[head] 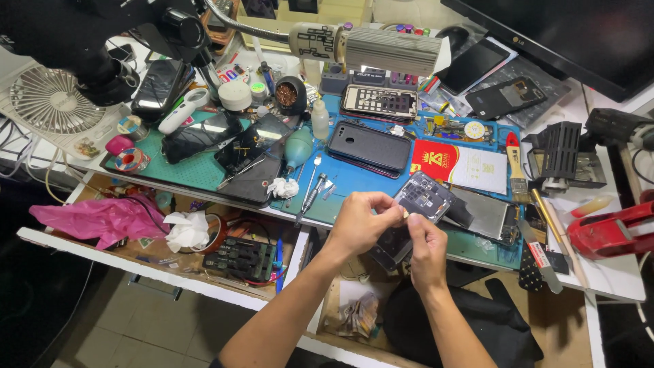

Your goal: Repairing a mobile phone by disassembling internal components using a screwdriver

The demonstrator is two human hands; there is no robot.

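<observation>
1. Your left hand (pixel 360 221) pinches the edge of an opened dark grey phone with its back removed (pixel 421 197).
2. Your right hand (pixel 428 249) presses its fingertips against that phone's lower edge.
3. The phone hovers over the blue work mat (pixel 354 178), beside a black phone case (pixel 368 146).

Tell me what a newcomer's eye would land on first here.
Both hands meet at the centre: the left hand and right hand pinch a small part over an opened phone at the bench's front edge. Behind it, a black phone lies on the blue mat. A crumpled pink bag fills the open drawer, lower left.
</observation>
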